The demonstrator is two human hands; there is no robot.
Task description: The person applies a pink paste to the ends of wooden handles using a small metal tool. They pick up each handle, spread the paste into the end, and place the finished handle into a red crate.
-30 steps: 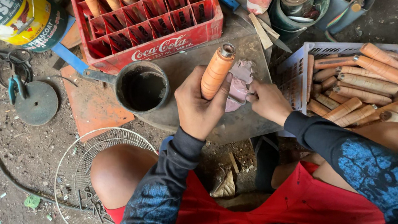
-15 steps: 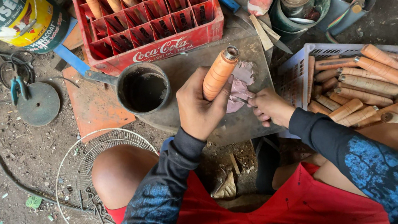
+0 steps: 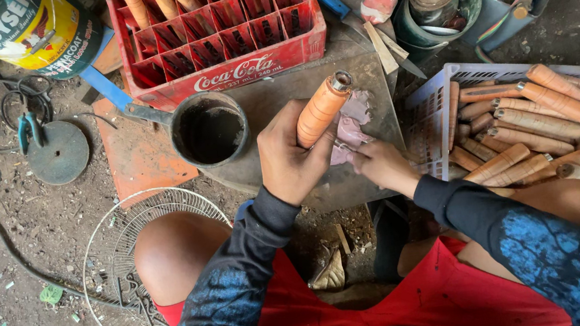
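My left hand grips an orange wooden handle with a metal ring at its far end, held tilted over a grey metal slab. My right hand rests on the slab just right of it, fingers pinching a pinkish rag that lies under the handle. A dark round can with a long handle sits to the left of my left hand.
A white plastic basket on the right holds several more orange handles. A red bottle crate at the back has handles standing in it. Paint bucket, pliers on a disc, fan guard lie left.
My right hand has slid slightly down and toward me along the rag. The left hand and the handle stay almost where they were.
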